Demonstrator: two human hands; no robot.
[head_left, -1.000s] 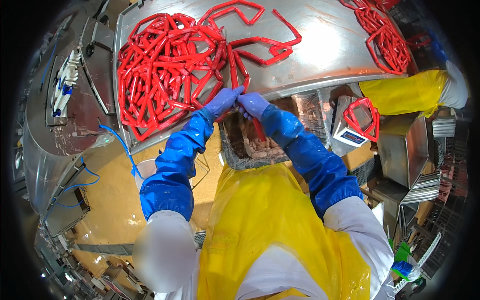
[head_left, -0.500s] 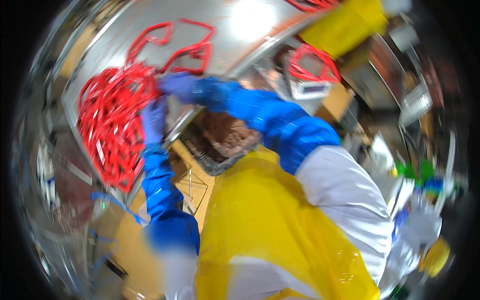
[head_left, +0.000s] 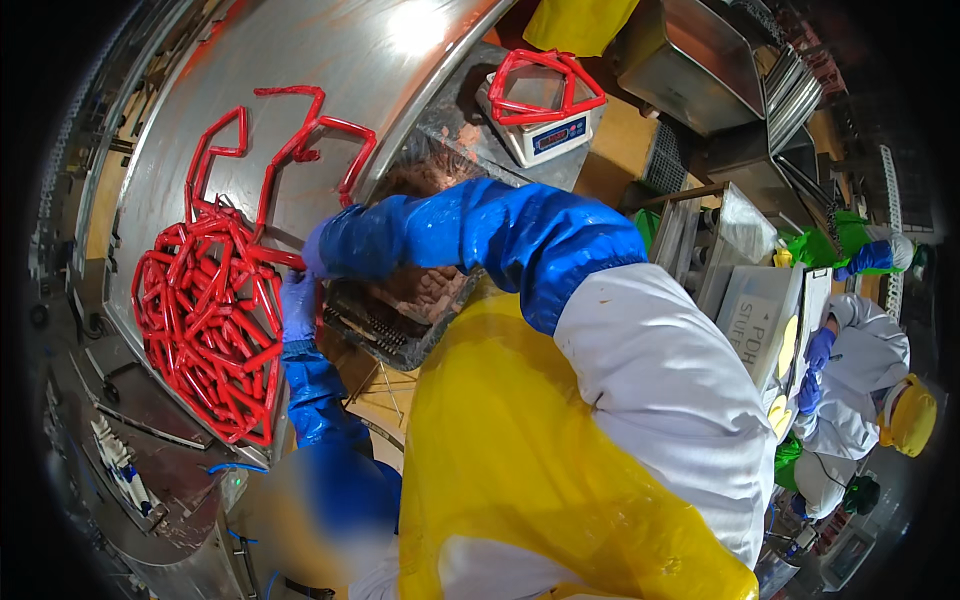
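A large heap of red sausage links (head_left: pixel 215 330) lies at the near left end of a steel table (head_left: pixel 330 50). Beside its right edge my left hand (head_left: pixel 298 305), in a purple glove, is closed around a link of the string. Close above it my right hand (head_left: pixel 316 248), also gloved, meets the same link; its fingers are curled and partly hidden. A red strand hangs just below the hands. Farther up the table, loose zigzag lengths of sausage (head_left: pixel 318 122) trail away from the heap.
A black tray of minced meat (head_left: pixel 400 350) sits by the table's edge, under my right forearm. Several links rest on a white scale (head_left: pixel 552 142) beyond it. A steel bin (head_left: pixel 690 60) stands far right. Another person in white (head_left: pixel 860 345) is at the right.
The view has shifted and become sharper. The loose lengths on the table lie in a different shape. Both hands remain close together at the heap's edge.
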